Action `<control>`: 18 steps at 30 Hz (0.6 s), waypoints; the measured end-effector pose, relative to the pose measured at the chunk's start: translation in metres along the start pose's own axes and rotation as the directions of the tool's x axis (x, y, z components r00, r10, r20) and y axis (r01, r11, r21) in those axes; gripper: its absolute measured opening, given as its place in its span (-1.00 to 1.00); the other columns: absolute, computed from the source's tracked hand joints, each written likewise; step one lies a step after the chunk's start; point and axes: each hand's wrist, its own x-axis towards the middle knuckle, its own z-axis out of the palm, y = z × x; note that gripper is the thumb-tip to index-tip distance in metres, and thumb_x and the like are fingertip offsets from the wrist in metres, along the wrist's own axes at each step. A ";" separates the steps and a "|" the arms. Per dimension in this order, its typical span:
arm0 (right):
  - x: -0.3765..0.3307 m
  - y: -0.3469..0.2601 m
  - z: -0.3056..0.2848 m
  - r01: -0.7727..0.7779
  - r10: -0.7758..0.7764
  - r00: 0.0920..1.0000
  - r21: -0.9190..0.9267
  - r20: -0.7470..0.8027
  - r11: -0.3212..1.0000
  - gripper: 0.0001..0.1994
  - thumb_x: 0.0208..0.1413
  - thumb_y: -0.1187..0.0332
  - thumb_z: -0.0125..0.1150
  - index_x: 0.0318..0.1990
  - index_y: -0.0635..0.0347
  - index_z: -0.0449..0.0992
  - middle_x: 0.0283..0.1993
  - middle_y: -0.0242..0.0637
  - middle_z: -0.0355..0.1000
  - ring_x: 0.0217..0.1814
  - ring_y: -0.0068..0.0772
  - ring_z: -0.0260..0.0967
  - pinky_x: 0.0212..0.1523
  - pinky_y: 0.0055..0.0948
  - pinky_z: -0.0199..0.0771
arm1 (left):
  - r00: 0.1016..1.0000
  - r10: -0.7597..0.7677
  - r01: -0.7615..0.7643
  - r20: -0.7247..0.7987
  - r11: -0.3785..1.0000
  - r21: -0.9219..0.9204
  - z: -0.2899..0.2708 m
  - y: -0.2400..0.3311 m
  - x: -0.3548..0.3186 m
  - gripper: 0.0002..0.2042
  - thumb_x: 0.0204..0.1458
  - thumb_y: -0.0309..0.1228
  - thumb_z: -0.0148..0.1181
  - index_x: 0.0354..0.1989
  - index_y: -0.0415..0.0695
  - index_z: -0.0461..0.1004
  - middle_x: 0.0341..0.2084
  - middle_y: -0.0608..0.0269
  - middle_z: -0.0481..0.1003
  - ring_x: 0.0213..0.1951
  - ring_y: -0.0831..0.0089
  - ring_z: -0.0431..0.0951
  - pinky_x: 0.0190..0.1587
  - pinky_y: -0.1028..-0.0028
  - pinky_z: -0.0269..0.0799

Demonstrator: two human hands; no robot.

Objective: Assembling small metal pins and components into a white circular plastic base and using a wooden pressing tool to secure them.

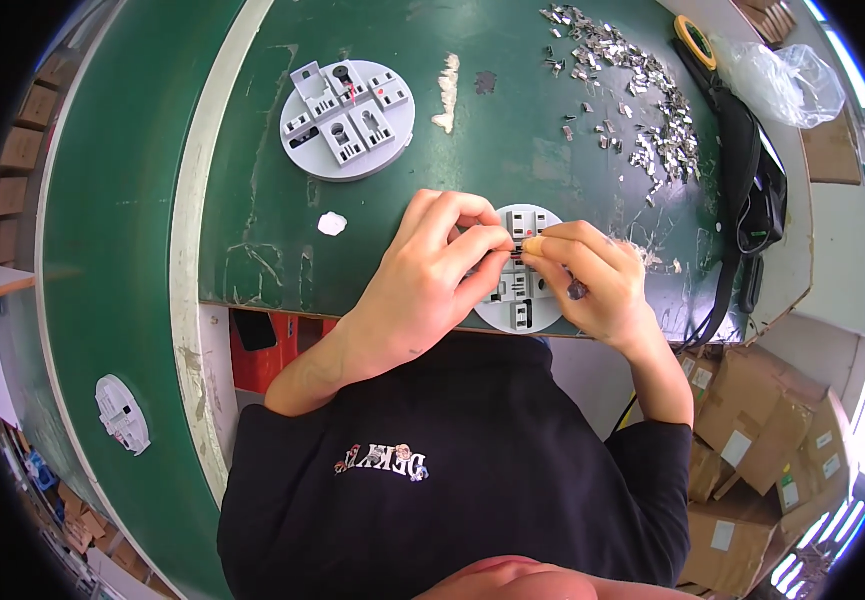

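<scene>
A round light-grey plastic base (542, 318) with raised blocks and slots lies at the table's near edge, between my hands. My left hand (434, 255) reaches over its left side, thumb and forefinger pinched together near the middle. From the right, my right hand (597, 280) pinches at the same spot, with something small and dark between the two sets of fingertips. Its kind is too small to make out. A short dark rod-like end (577, 290) shows beneath the curled fingers of my right hand.
Another grey base (347, 120) with red wires sits far left; a third (122, 415) lies on the left bench. Small metal clips (662, 130) are scattered far right, near a black bag (752, 180), yellow tape roll (694, 42) and clear plastic bag (782, 85). Cardboard boxes (752, 420) stand lower right.
</scene>
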 end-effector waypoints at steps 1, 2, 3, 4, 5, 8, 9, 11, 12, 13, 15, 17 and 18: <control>0.000 0.000 0.001 0.003 -0.003 1.000 -0.001 0.008 1.000 -0.84 -0.09 0.61 0.41 -0.31 0.26 0.60 -0.28 -0.28 0.55 -0.53 -0.45 0.39 -0.54 -0.55 0.36 | 1.000 -0.004 0.004 -0.007 1.000 -0.003 0.000 0.000 -0.001 -0.81 -0.05 -0.67 0.27 -0.25 -0.21 0.52 -0.15 0.26 0.41 -0.19 0.38 0.32 -0.18 0.51 0.37; 0.000 0.000 0.001 0.022 -0.022 1.000 -0.013 0.014 1.000 -0.83 -0.08 0.61 0.40 -0.30 0.26 0.59 -0.28 -0.28 0.54 -0.53 -0.44 0.39 -0.55 -0.54 0.37 | 1.000 -0.006 0.006 -0.009 1.000 -0.003 0.000 0.000 -0.001 -0.81 -0.05 -0.68 0.27 -0.25 -0.21 0.53 -0.15 0.26 0.41 -0.19 0.38 0.33 -0.18 0.51 0.38; 0.001 0.000 0.001 0.043 -0.042 0.999 -0.023 0.019 0.999 -0.83 -0.07 0.62 0.38 -0.28 0.27 0.58 -0.28 -0.29 0.53 -0.52 -0.43 0.39 -0.55 -0.52 0.37 | 1.000 -0.009 0.009 -0.011 1.000 -0.003 0.000 0.000 -0.002 -0.81 -0.05 -0.68 0.28 -0.24 -0.21 0.54 -0.15 0.26 0.42 -0.19 0.39 0.34 -0.19 0.51 0.38; 0.001 0.000 0.001 0.063 -0.062 0.998 -0.034 0.025 0.997 -0.82 -0.06 0.62 0.37 -0.27 0.28 0.57 -0.27 -0.29 0.51 -0.52 -0.42 0.39 -0.56 -0.51 0.38 | 1.000 -0.012 0.012 -0.014 1.000 -0.002 0.000 0.000 -0.002 -0.80 -0.06 -0.69 0.29 -0.24 -0.21 0.54 -0.16 0.26 0.42 -0.18 0.39 0.34 -0.19 0.51 0.38; 0.001 -0.001 0.001 0.084 -0.083 0.996 -0.043 0.032 0.996 -0.82 -0.06 0.63 0.36 -0.26 0.28 0.56 -0.27 -0.29 0.50 -0.51 -0.41 0.40 -0.56 -0.49 0.38 | 1.000 -0.015 0.015 -0.016 1.000 -0.001 0.000 0.001 -0.003 -0.80 -0.06 -0.69 0.29 -0.24 -0.22 0.55 -0.16 0.26 0.43 -0.18 0.39 0.35 -0.20 0.51 0.39; 0.002 -0.005 0.003 0.072 -0.070 0.997 -0.064 0.036 0.995 -0.82 -0.09 0.64 0.37 -0.29 0.27 0.58 -0.29 -0.29 0.51 -0.53 -0.42 0.39 -0.55 -0.52 0.37 | 1.000 -0.016 0.016 -0.019 1.000 0.007 -0.002 0.003 -0.004 -0.81 -0.06 -0.69 0.29 -0.25 -0.22 0.54 -0.15 0.25 0.43 -0.18 0.39 0.34 -0.20 0.51 0.39; 0.002 -0.006 0.004 0.064 -0.062 0.997 -0.075 0.034 0.995 -0.82 -0.11 0.65 0.37 -0.31 0.26 0.59 -0.30 -0.28 0.52 -0.54 -0.42 0.38 -0.55 -0.53 0.36 | 1.000 -0.014 0.014 -0.016 1.000 0.012 -0.003 0.003 -0.004 -0.81 -0.06 -0.69 0.29 -0.25 -0.23 0.54 -0.15 0.25 0.42 -0.18 0.39 0.34 -0.20 0.51 0.39; 0.003 -0.006 0.004 0.058 -0.055 0.998 -0.086 0.038 0.995 -0.82 -0.12 0.66 0.38 -0.32 0.25 0.60 -0.31 -0.28 0.53 -0.54 -0.43 0.37 -0.54 -0.54 0.35 | 1.000 -0.015 0.015 -0.018 1.000 0.014 -0.002 0.003 -0.004 -0.81 -0.06 -0.69 0.30 -0.25 -0.23 0.54 -0.15 0.25 0.42 -0.19 0.39 0.34 -0.20 0.51 0.39; 0.002 -0.005 0.005 0.074 -0.070 0.996 -0.086 0.049 0.994 -0.81 -0.11 0.66 0.37 -0.30 0.26 0.59 -0.30 -0.28 0.52 -0.54 -0.43 0.37 -0.56 -0.54 0.35 | 1.000 -0.014 0.014 -0.020 1.000 0.008 -0.002 0.003 -0.005 -0.81 -0.06 -0.68 0.30 -0.25 -0.23 0.54 -0.15 0.24 0.42 -0.19 0.39 0.34 -0.20 0.51 0.39; 0.001 -0.004 0.005 0.089 -0.084 0.995 -0.087 0.059 0.992 -0.81 -0.10 0.66 0.36 -0.28 0.26 0.58 -0.30 -0.29 0.51 -0.54 -0.43 0.36 -0.57 -0.53 0.35 | 1.000 -0.013 0.013 -0.021 1.000 0.002 -0.002 0.003 -0.005 -0.81 -0.06 -0.68 0.30 -0.25 -0.23 0.54 -0.14 0.24 0.42 -0.19 0.38 0.34 -0.20 0.51 0.39; 0.000 -0.002 0.005 0.121 -0.114 0.990 -0.088 0.078 0.989 -0.80 -0.07 0.65 0.34 -0.24 0.28 0.56 -0.28 -0.29 0.49 -0.54 -0.43 0.35 -0.59 -0.52 0.35 | 1.000 -0.009 0.009 -0.025 1.000 -0.009 -0.001 0.003 -0.006 -0.82 -0.05 -0.68 0.30 -0.26 -0.23 0.53 -0.14 0.24 0.41 -0.19 0.38 0.34 -0.20 0.52 0.39; 0.002 -0.002 0.004 0.094 -0.089 0.992 -0.055 0.089 0.994 -0.79 -0.08 0.66 0.33 -0.25 0.27 0.56 -0.28 -0.29 0.49 -0.55 -0.44 0.34 -0.59 -0.52 0.34 | 1.000 -0.006 0.006 -0.030 1.000 -0.008 0.000 0.001 -0.006 -0.82 -0.05 -0.68 0.30 -0.26 -0.23 0.53 -0.14 0.24 0.41 -0.19 0.39 0.34 -0.21 0.52 0.38; 0.002 -0.002 0.003 0.063 -0.061 0.993 -0.018 0.099 0.998 -0.79 -0.08 0.66 0.33 -0.25 0.27 0.56 -0.29 -0.29 0.49 -0.56 -0.44 0.33 -0.60 -0.53 0.34 | 0.999 -0.005 0.005 -0.031 1.000 -0.006 0.000 0.000 -0.006 -0.82 -0.05 -0.68 0.30 -0.26 -0.23 0.53 -0.14 0.24 0.41 -0.20 0.39 0.34 -0.21 0.52 0.38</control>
